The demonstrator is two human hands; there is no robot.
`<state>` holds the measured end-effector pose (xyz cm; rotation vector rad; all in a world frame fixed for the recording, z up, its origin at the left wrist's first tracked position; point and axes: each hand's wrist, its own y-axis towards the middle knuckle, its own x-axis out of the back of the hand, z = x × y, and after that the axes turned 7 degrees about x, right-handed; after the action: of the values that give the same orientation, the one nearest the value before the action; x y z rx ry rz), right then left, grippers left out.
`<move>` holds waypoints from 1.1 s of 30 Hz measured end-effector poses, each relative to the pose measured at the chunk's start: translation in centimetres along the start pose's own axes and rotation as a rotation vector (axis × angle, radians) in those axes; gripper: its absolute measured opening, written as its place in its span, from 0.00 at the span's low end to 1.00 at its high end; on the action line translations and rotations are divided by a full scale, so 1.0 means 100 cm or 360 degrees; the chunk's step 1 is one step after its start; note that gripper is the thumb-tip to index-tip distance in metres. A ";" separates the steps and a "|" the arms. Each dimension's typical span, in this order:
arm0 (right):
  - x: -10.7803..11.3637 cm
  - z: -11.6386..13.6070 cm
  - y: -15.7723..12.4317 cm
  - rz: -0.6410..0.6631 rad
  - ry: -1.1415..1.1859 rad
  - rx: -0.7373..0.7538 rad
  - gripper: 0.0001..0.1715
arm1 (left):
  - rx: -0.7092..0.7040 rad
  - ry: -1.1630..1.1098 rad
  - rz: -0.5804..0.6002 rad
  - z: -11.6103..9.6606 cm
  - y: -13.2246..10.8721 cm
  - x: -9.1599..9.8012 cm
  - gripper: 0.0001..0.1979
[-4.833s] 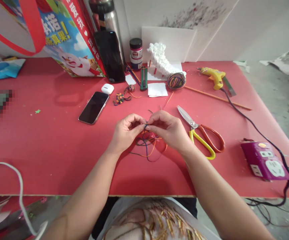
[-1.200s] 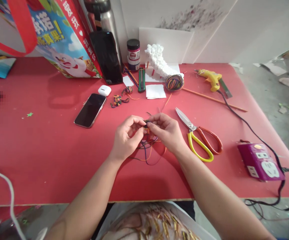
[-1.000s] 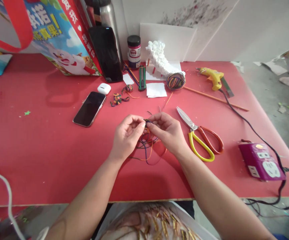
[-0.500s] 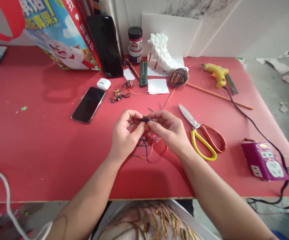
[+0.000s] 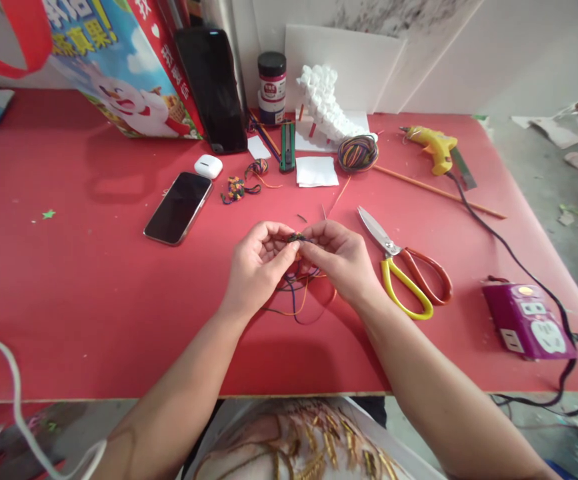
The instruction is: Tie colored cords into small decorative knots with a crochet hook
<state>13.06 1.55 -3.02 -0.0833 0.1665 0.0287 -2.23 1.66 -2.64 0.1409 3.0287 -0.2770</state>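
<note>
A small knotted piece of multicoloured cord [image 5: 297,237] is pinched between my two hands above the red table. My left hand [image 5: 259,263] grips its left side with thumb and fingers, and my right hand [image 5: 337,257] grips its right side. The thumbs nearly meet below it, and the fingers hide much of the piece. Loose purple and orange cord ends [image 5: 293,293] hang under the hands onto the table. To the right of my right hand lie scissors [image 5: 393,252] with one yellow and one red handle, blades slightly apart.
Beyond the hands are a phone [image 5: 179,208], a white earbud case [image 5: 209,166], a knotted cord piece [image 5: 236,190], a cord ball [image 5: 357,153] and a green cutter [image 5: 287,147]. A yellow glue gun [image 5: 433,147] and purple power strip [image 5: 529,320] are at right, joined by black cable.
My left hand has shifted slightly right, closer to my right hand. The knotted cord piece has turned and now looks flatter between the fingertips.
</note>
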 end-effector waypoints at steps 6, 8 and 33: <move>-0.001 0.004 -0.001 0.0080 0.0105 -0.0112 0.22 | -0.0040 0.0042 -0.0105 0.001 0.003 0.004 0.08; 0.000 0.005 -0.001 0.0078 0.0096 -0.0119 0.20 | -0.0109 0.0066 -0.0134 0.001 0.004 0.005 0.09; 0.001 0.000 -0.004 0.0077 -0.0301 0.0136 0.12 | -0.0321 0.0402 -0.0193 0.002 0.002 0.005 0.03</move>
<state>13.12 1.15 -3.04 0.0092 -0.0193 0.0772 -2.72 1.88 -2.97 -0.0258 3.2975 0.0434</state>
